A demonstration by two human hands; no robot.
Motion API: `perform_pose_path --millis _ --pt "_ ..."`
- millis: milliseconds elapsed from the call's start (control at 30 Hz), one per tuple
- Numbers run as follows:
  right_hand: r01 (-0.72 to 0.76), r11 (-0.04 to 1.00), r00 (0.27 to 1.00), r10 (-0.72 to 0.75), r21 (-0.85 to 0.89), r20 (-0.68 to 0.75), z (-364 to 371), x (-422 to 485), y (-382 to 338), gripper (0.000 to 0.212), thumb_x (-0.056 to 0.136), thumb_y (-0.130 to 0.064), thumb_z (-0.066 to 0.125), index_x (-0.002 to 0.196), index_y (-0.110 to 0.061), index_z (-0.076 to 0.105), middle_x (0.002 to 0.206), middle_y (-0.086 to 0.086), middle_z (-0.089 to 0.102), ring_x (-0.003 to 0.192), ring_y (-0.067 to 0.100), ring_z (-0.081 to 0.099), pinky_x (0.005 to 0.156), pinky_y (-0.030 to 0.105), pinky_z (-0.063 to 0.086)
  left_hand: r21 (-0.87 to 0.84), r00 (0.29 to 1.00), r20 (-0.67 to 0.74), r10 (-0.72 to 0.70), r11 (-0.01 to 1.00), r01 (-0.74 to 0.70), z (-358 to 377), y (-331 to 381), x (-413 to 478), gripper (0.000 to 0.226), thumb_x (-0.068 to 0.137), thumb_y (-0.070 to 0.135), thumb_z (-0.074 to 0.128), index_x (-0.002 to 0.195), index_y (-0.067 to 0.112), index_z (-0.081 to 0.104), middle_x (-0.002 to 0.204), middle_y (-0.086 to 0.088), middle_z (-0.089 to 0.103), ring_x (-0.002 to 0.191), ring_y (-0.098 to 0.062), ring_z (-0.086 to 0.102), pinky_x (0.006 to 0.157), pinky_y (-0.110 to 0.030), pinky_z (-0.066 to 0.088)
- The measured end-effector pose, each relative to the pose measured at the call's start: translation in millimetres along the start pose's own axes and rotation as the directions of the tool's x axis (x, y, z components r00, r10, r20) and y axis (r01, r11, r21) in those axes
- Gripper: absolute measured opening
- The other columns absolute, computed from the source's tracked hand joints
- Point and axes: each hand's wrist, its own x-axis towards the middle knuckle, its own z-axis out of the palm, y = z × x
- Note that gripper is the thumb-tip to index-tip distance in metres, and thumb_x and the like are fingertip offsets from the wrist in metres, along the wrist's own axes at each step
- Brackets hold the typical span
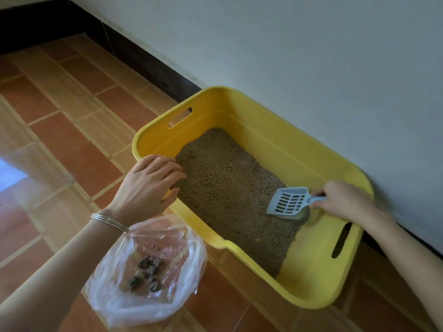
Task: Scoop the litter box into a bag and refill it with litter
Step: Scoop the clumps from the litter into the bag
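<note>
1. Yellow plastic litter box, rectangular with rounded corners, on the tiled floor just beside the white wall; slot handles cut into both short ends, a lowered lip on the near long side.
2. Inside, brownish granular litter covering most of the bottom; bare yellow plastic showing at the near-right end.
3. Pale blue-grey slotted scoop lying tilted, blade down in the litter near the right end, handle pointing right.
4. Right hand curled round the scoop's handle, inside the box by the far-right corner.
5. Left hand draped over the box's near-left rim, fingers bent over the edge toward the litter, gripping the wall; thin metal bangles on the wrist.
6. Clear plastic bag open on the floor just beside the box's near side, below the left wrist; several dark clumps lying in it.
</note>
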Motion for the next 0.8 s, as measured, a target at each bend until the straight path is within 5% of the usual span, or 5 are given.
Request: perform_pose_path --millis 133,300,433,633,800 --pt "0.08 0.99 0.997 -0.077 0.119 -0.031 6 6 -10 0.026 0.085 -0.037 0.064 0.11 -0.029 0.066 0.065 -0.009 0.057 0.052 0.01 0.05 0.044 0.024 0.031 -0.002 1.0 -0.016 -0.001 1.0 0.001 1 1 1 0.035 0.089 0.035 0.042 0.109 0.019 0.066 0.115 0.001 0.064 0.119 -0.022 0.053 0.105 -0.037 0.029" --pt "0.222 0.932 0.975 -0.205 0.288 -0.088 21 17 -46 0.031 0.084 -0.032 0.066 0.113 -0.022 0.065 0.08 -0.009 0.066 0.049 0.01 0.044 0.044 0.021 0.031 -0.031 0.997 -0.077 -0.027 0.999 0.024 -2 -4 3 0.035 0.09 0.033 0.042 0.109 0.016 0.066 0.113 -0.002 0.065 0.116 -0.024 0.055 0.103 -0.038 0.033" --pt "0.269 0.881 0.963 -0.233 0.388 -0.138 26 25 -83 0.029 0.083 -0.031 0.067 0.11 -0.021 0.066 0.094 -0.005 0.069 0.053 0.011 0.05 0.049 0.025 0.037 -0.058 0.976 -0.167 -0.14 0.989 0.132 -6 -23 5 0.031 0.091 0.031 0.043 0.098 0.012 0.066 0.102 -0.005 0.065 0.106 -0.028 0.057 0.105 -0.04 0.034" --pt "0.257 0.815 0.963 -0.173 0.519 -0.205 40 33 -138 0.031 0.085 -0.033 0.064 0.113 -0.02 0.064 0.089 -0.005 0.065 0.062 0.011 0.057 0.055 0.026 0.042 -0.153 0.949 -0.277 -0.153 0.982 0.114 4 -26 9 0.023 0.088 0.018 0.049 0.067 0.011 0.051 0.069 -0.001 0.049 0.074 -0.025 0.05 0.102 -0.039 0.037" --pt "0.209 0.784 0.963 -0.062 0.584 -0.261 49 36 -178 0.03 0.087 -0.034 0.062 0.115 -0.022 0.062 0.114 -0.004 0.062 0.094 0.015 0.06 0.066 0.026 0.044 -0.192 0.93 -0.326 -0.167 0.975 0.108 9 -27 10 0.021 0.082 0.009 0.051 0.062 0.011 0.046 0.064 -0.001 0.042 0.07 -0.023 0.042 0.093 -0.039 0.04"
